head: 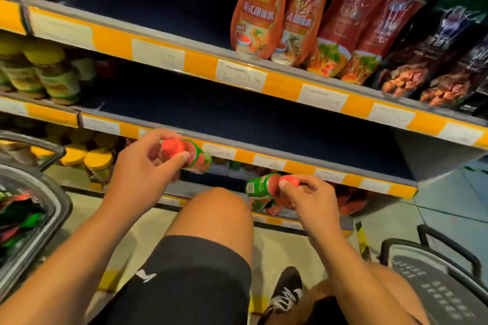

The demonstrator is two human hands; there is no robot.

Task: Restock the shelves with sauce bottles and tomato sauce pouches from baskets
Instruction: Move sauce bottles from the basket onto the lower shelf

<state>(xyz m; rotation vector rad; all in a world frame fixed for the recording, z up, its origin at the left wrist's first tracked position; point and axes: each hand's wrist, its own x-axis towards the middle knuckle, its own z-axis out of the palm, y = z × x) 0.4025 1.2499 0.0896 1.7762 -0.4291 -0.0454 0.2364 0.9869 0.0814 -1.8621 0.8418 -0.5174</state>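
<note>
Hands: left hand, right hand fingers each grip sauce bottle | shelf tag "12.00"

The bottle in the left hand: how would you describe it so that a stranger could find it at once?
Start at the long shelf edge with orange and white price strips in the middle of the view. In front of its left part, the left hand holds a red sauce bottle by its red cap. Unlike the other held bottle, it is higher and further left.
</note>
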